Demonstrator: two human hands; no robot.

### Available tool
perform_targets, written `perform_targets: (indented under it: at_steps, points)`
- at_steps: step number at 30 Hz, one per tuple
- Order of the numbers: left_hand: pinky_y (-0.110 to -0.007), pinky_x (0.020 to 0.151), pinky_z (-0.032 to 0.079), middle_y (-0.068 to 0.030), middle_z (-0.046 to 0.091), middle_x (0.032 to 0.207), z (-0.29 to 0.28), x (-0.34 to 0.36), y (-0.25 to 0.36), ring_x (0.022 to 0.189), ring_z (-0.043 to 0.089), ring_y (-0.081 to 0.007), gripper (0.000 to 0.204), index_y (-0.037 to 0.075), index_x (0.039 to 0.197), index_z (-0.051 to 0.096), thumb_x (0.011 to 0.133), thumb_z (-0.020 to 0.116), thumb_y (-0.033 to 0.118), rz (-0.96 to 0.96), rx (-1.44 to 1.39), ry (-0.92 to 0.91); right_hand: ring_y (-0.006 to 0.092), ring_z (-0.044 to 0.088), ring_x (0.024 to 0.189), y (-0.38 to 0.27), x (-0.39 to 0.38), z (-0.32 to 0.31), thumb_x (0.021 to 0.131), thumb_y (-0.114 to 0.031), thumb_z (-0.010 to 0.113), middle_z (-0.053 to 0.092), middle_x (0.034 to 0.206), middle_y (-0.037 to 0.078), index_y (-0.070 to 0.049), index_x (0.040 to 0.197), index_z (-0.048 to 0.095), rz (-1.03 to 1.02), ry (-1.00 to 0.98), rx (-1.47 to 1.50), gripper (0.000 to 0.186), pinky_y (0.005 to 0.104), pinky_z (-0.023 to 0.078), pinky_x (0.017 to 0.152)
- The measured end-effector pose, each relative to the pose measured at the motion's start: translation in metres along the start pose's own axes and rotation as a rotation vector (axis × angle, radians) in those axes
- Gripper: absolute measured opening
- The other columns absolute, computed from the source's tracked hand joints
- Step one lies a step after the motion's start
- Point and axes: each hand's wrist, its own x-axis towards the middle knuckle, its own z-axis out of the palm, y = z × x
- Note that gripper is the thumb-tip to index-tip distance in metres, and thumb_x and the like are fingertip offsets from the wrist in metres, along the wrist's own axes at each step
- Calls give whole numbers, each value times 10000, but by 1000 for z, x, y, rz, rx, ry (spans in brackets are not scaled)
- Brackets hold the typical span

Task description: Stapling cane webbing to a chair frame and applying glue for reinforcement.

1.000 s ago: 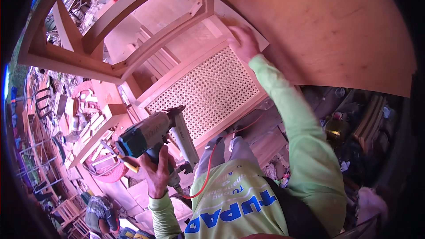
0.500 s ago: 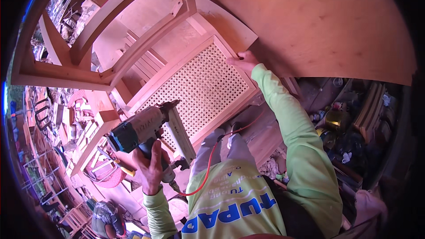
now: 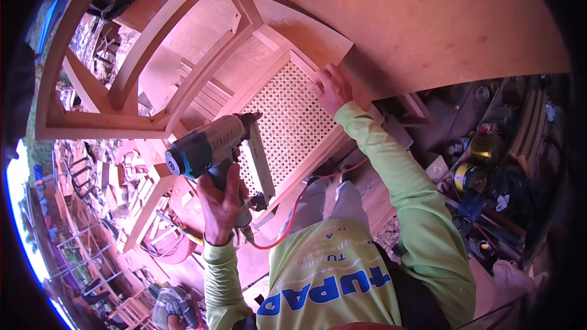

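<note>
My left hand (image 3: 221, 203) is wrapped around the handle of a pneumatic nail gun (image 3: 208, 143), grey and dark with a long slanted magazine. A red air hose (image 3: 287, 226) runs from its base across my front. The gun's nose hangs over a woven cane panel (image 3: 287, 113) set in a wooden seat frame (image 3: 301, 174); I cannot tell whether it touches. On the frame's far right edge my right hand (image 3: 334, 90) grips the wood with bent fingers. Joined to the seat is a wooden chair back (image 3: 104, 133) with curved rails, at the upper left.
A large plywood sheet (image 3: 440, 30) stands at the upper right. Below it lie cans (image 3: 469, 177), wood strips (image 3: 527, 128) and clutter on the floor. Offcuts and a red woven basket (image 3: 174, 247) are at the left. Another person (image 3: 174, 305) is at the lower left.
The nail gun in my left hand has moved up and right, farther over the cane panel. My right hand has shifted its fingers on the frame edge. The whole view has tilted slightly.
</note>
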Motion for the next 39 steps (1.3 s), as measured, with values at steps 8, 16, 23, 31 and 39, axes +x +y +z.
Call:
perform_targets:
  at_steps: [8,16,23,31,39]
  points:
    - [-292,482,455,-52,652,605,27,41,19,504,622,-129,298,-13,867,634,1032,719,219,78,186,-46,358,616,875,3,-5,10,847,-104,777,552,932,130,-57,930,648,84,92,127,160,499,506,770]
    - [-295,490,486,-54,660,679,63,93,42,534,619,-124,221,-35,1047,640,1049,694,179,242,346,-160,330,572,1037,-13,-13,8,736,13,742,547,1056,89,-81,897,640,68,153,-63,213,504,487,772]
    - [-337,508,523,-121,697,769,99,133,33,563,675,-184,249,-24,1184,595,1024,679,147,330,443,-278,347,568,1038,-9,-15,14,652,-4,772,544,1073,113,-71,914,640,51,184,-58,300,504,495,785]
    - [-374,540,554,-170,721,826,119,153,16,615,727,-246,310,-35,1251,573,1009,670,132,362,490,-300,326,564,1071,-11,-15,14,725,-103,732,573,1073,115,-47,911,679,48,167,-174,201,474,509,804]
    - [-375,519,560,-160,726,796,126,160,14,572,716,-245,268,-25,1211,598,1013,667,143,294,500,-298,349,557,1036,-11,-16,13,629,-39,763,554,1065,119,-45,899,657,32,174,-159,290,488,507,781]
